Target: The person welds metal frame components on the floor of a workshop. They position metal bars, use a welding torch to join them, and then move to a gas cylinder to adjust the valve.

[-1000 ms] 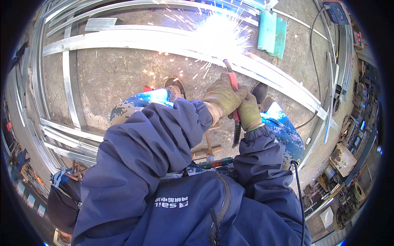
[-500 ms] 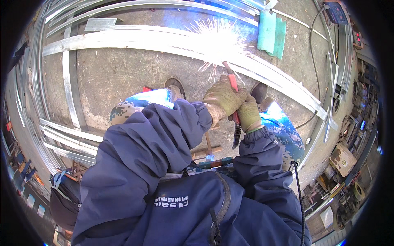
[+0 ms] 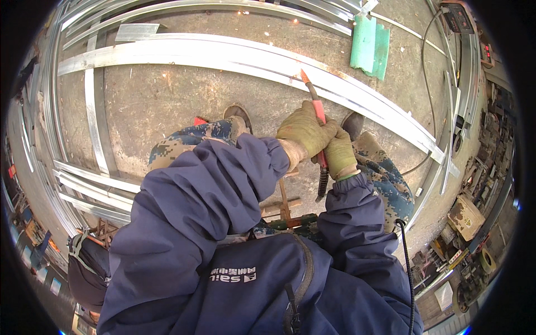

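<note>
In olive work gloves, both of my hands grip a welding torch with a red handle and a dark curved neck. My left hand is wrapped round the upper handle. Lower and to its right, my right hand closes round the same handle, the two gloves touching. The torch's orange-tinted nozzle points away from me, its tip at the near part of a long pale metal profile. Whether the tip touches the metal I cannot tell. A black ribbed cable sleeve hangs below the handle.
A torn green sheet lies beyond the profile at right. More metal bars cross the floor at left. A control box with a cable stands at the far right. Cluttered parts and a worn box line the right side.
The bright welding arc and its spray of sparks have gone out, leaving a few glowing specks. The torch nozzle now shows. My hands have hardly moved.
</note>
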A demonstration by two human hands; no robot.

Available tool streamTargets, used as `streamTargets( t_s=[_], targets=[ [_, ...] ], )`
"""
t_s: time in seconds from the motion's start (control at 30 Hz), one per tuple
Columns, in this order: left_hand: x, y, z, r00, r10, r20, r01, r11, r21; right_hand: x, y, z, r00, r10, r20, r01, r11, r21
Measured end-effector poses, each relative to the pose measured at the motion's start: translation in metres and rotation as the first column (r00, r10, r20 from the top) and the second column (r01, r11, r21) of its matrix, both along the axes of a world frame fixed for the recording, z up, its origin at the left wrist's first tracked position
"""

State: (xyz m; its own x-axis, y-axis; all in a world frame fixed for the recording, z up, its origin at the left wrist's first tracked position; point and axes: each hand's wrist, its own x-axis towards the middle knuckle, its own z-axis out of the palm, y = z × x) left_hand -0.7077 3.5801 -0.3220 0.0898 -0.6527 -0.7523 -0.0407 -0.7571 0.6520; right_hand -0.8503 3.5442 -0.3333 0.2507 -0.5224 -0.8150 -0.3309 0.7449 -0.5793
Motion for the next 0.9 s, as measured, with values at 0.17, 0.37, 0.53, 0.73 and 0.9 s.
streamTargets(
  t_s=[0.17, 0.37, 0.53, 0.73, 0.9],
  targets=[
    [-0.001, 0.003, 0.008, 0.994, -0.059, 0.094, 0.058, 0.998, 0.010, -0.007, 0.001, 0.001, 0.996, 0.086, 0.008, -0.086, 0.996, 0.023],
    [-0.001, 0.003, 0.005, 0.996, -0.036, 0.076, 0.035, 0.999, 0.010, -0.008, 0.003, -0.003, 0.997, 0.081, 0.000, -0.081, 0.997, 0.004],
    [0.002, 0.001, 0.010, 0.989, -0.081, 0.123, 0.079, 0.997, 0.018, -0.011, 0.003, -0.004, 0.992, 0.126, 0.005, -0.126, 0.992, 0.000],
    [0.000, 0.000, 0.003, 0.989, -0.073, 0.132, 0.069, 0.997, 0.036, -0.012, 0.003, -0.010, 0.989, 0.142, -0.050, -0.142, 0.990, 0.002],
    [0.004, -0.001, 0.008, 0.999, -0.044, -0.004, 0.044, 0.998, 0.045, -0.001, 0.003, 0.004, 0.998, 0.048, -0.036, -0.047, 0.999, 0.003]
  ],
)
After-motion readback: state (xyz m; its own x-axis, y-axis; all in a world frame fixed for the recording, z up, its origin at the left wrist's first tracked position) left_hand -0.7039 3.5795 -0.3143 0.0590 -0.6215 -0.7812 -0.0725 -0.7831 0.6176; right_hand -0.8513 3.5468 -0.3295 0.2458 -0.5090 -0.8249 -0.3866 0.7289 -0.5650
